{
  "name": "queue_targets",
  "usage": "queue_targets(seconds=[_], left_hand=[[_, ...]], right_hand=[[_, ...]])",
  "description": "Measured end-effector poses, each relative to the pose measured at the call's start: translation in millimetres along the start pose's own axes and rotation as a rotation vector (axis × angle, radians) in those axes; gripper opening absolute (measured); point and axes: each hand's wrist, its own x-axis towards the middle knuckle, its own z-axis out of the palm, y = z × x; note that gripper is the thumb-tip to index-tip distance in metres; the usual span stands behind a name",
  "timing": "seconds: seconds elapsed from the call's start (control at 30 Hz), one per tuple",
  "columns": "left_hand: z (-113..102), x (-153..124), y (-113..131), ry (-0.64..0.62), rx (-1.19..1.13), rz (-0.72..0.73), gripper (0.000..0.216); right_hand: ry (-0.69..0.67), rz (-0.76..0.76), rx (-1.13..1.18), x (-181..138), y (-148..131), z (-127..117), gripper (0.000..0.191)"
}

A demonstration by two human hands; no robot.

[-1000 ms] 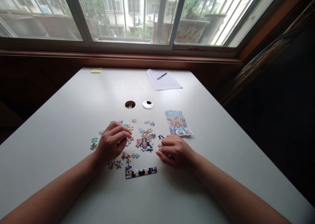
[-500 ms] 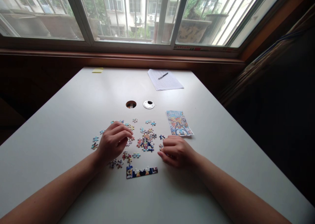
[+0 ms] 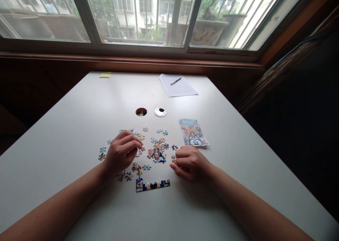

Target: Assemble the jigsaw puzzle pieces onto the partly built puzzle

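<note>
My left hand [image 3: 124,151] hovers or rests over the loose jigsaw pieces on the left, its fingers loosely stretched and slightly bent, with nothing visible in them. Loose pieces [image 3: 102,149] lie around it, some partly hidden beneath. My right hand [image 3: 191,162] is curled on the table, right of the pieces; its palm side is hidden, so I cannot make out whether it holds anything. Between the hands lies a joined cluster of puzzle pieces [image 3: 158,151]. Nearer to me is an assembled bottom strip of the puzzle [image 3: 153,185], dark blue with a heart shape.
A printed picture sheet [image 3: 192,131] lies beyond my right hand. Farther back are a round table hole [image 3: 141,112], a metal ring cover [image 3: 160,112], papers [image 3: 178,87] with a pen [image 3: 176,81], and a yellow sticky note [image 3: 105,74]. Barred windows stand behind the table [image 3: 66,135].
</note>
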Motion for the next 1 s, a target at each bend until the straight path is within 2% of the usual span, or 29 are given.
queue_targets(seconds=[1.0], left_hand=[[-1.0, -0.6, -0.2, -0.006, 0.012, 0.006, 0.022]], right_hand=[[0.001, -0.008, 0.002, -0.8, 0.9, -0.5, 0.038]])
